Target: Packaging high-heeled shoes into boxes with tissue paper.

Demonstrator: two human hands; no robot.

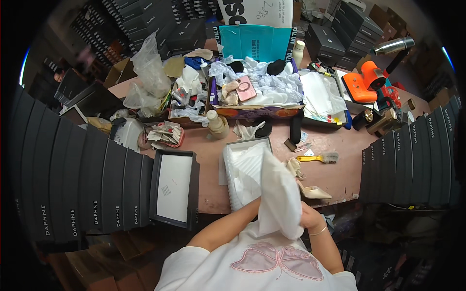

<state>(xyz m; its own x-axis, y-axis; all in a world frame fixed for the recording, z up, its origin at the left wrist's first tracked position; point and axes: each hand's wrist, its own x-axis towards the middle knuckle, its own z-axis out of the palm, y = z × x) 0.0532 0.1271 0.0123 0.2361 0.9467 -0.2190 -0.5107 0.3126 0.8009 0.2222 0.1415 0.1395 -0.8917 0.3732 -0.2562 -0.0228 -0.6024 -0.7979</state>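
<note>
A white sheet or bag of soft material (279, 196), blurred in part, hangs upright in front of my chest. My right hand (310, 216) is closed on its right edge. My left forearm runs up to its left side, and the white material hides my left hand, so its fingers do not show. Just past it on the table lies an open shoe box (227, 167) with white tissue paper (245, 169) inside. To the right, close to my right hand, are a beige pointed shoe (316, 193) and a second beige strappy shoe (294, 168).
An empty-looking box part (174, 186) with a white inside lies at the left. Stacks of dark shoe boxes (87, 169) flank both sides. A yellow-handled brush (318, 157), a bottle (217, 125) and a carton of crumpled tissue (257, 104) stand farther back.
</note>
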